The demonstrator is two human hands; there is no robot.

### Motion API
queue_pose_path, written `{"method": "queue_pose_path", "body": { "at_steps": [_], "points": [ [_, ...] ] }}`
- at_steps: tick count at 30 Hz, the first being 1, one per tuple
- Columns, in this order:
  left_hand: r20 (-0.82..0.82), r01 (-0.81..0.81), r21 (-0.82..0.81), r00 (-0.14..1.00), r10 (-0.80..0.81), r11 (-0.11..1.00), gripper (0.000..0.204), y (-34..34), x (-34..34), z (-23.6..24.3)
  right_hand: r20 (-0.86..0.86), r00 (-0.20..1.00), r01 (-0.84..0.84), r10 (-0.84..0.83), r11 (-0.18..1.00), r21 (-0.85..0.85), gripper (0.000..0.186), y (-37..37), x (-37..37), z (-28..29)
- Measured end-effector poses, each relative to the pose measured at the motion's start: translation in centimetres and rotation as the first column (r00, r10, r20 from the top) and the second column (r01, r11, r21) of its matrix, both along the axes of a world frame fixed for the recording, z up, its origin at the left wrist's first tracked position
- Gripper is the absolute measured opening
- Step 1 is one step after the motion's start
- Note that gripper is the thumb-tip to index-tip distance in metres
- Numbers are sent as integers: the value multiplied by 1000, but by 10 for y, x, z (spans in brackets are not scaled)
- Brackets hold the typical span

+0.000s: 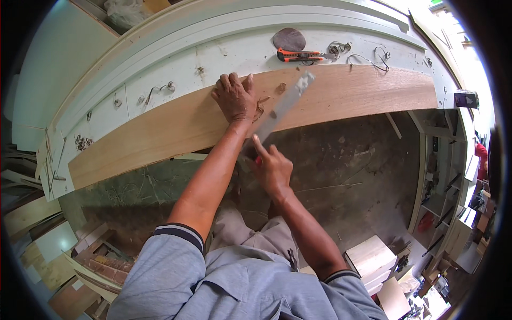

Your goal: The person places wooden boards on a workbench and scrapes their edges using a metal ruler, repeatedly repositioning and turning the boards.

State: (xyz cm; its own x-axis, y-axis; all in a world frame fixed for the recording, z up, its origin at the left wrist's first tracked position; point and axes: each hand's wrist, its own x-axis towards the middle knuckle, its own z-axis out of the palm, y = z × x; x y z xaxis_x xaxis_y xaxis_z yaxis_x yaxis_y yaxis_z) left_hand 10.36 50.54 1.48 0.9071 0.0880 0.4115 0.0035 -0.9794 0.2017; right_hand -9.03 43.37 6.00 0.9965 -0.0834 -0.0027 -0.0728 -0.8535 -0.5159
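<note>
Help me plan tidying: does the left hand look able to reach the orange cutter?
Probably yes: the left hand rests on the board, with nothing blocking the way to the orange cutter.

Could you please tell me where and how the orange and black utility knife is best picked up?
I would grip the utility knife by its broad left end, from above: it lies flat beyond the wooden board, with its slim grey end pointing right.
</note>
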Motion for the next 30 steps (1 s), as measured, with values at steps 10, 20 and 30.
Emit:
{"method": "queue_pose_path", "body": {
  "at_steps": [10, 20, 30],
  "points": [
    [1, 41, -119, 999, -41, 992, 44, 12, 0, 3, 26, 999, 22, -22, 1000, -3, 71, 29, 10, 1],
    [61, 187, -61, 981, -183, 980, 38, 157, -7, 3, 26, 996, 81, -80, 995, -59, 67, 27, 3, 7],
    [-37, 199, -23, 979, -200, 980, 38, 149, -7, 13, 26, 999, 48, -46, 996, -74, 67, 45, 2, 1]
  ]
}}
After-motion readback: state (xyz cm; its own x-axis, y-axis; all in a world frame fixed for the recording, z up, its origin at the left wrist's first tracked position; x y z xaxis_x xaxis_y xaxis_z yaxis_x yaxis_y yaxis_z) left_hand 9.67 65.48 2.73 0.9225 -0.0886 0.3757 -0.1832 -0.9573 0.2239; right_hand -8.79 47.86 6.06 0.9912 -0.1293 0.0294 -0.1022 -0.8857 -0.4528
